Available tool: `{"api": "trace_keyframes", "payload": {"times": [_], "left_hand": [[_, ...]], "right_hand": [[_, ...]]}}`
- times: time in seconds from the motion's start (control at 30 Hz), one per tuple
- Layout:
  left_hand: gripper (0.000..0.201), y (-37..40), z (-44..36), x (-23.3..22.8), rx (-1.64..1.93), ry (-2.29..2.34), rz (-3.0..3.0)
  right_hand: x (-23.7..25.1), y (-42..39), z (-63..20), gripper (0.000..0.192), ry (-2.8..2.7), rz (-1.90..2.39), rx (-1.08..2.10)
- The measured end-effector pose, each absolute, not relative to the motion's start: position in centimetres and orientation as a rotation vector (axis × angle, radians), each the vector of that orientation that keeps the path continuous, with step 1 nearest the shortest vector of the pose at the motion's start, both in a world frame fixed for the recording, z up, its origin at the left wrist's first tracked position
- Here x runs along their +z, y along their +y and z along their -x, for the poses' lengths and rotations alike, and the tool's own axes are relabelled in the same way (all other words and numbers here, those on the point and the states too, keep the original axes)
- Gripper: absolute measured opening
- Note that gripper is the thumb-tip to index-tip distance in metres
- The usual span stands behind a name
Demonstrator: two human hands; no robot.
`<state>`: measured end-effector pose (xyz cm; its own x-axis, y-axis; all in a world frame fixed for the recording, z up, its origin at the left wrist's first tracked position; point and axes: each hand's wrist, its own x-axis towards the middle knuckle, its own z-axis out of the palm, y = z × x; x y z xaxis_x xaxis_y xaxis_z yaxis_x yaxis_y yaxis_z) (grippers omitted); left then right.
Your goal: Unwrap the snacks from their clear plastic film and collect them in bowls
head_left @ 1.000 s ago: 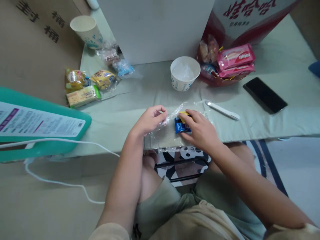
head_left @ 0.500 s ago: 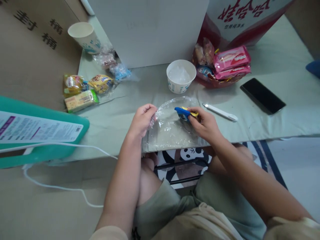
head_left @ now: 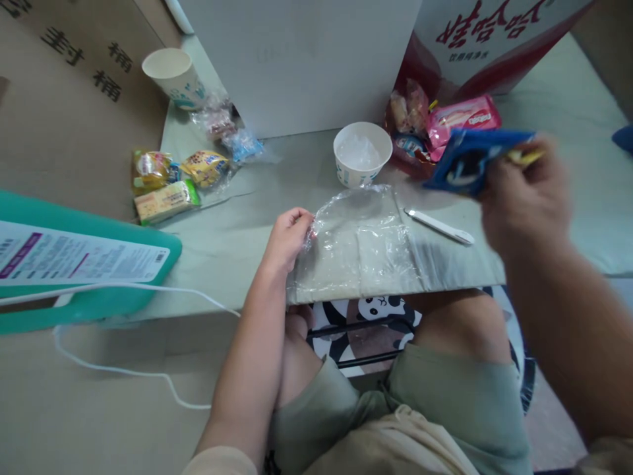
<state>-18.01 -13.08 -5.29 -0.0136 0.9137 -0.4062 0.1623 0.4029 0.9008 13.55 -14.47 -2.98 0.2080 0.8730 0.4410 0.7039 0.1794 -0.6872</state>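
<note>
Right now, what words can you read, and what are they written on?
"封桶", upside down: brown cardboard.
"哇哈哈", upside down, with smaller unreadable print beneath: red and white carton.
Teal board's label: too small to read.
Pink packet, blue packet in right hand: blurred.

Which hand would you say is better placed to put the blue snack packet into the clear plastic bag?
The right hand, probably: it already grips the blue snack packet, raised above the table. The left hand is occupied, its fingers pinching the edge of the clear plastic bag.
</note>
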Motion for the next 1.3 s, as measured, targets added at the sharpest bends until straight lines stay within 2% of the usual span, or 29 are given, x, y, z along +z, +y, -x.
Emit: {"api": "trace_keyframes", "payload": {"times": [0.1,0.23,0.37,0.63,0.8,1.0,1.07,1.13,1.2,1.3], "left_hand": [[0.013,-13.0,17.8,-5.4,0.782,1.463,-1.04],[0.014,-12.9,17.7,-5.3,0.771,1.449,-1.049],[0.015,-12.8,17.8,-5.3,0.769,1.439,-1.064],[0.015,-12.7,17.7,-5.4,0.745,1.426,-1.07],[0.015,-12.8,17.7,-5.4,0.734,1.418,-1.078],[0.014,-12.6,17.7,-5.5,0.72,1.431,-1.106],[0.014,-12.5,17.9,-5.5,0.713,1.459,-1.129],[0.015,-12.4,18.3,-5.7,0.69,1.495,-1.179],[0.022,-12.5,18.9,-5.8,0.667,1.526,-1.299],[0.048,-13.0,19.6,-5.8,0.625,1.563,-1.597]], "right_hand": [[1.0,-9.5,-14.2,0.028,-1.43,1.679,0.11],[3.6,-4.9,-12.7,0.048,-1.715,2.113,0.266],[3.4,-4.3,-11.7,0.065,-1.824,2.186,0.314],[1.7,-5.7,-11.3,0.033,-1.914,2.084,0.193],[0.3,-4.2,-11.7,0.04,-2.141,1.984,0.195],[0.0,-1.7,-12.0,0.049,-2.177,2.174,0.269],[0.8,-2.2,-11.5,0.048,-2.138,2.186,0.245],[1.4,-4.3,-10.4,0.039,-2.074,2.127,0.117],[0.9,-7.8,-8.9,0.03,-2.032,1.93,0.002],[-2.5,-14.6,-6.6,0.029,-2.29,1.52,0.207]]}}
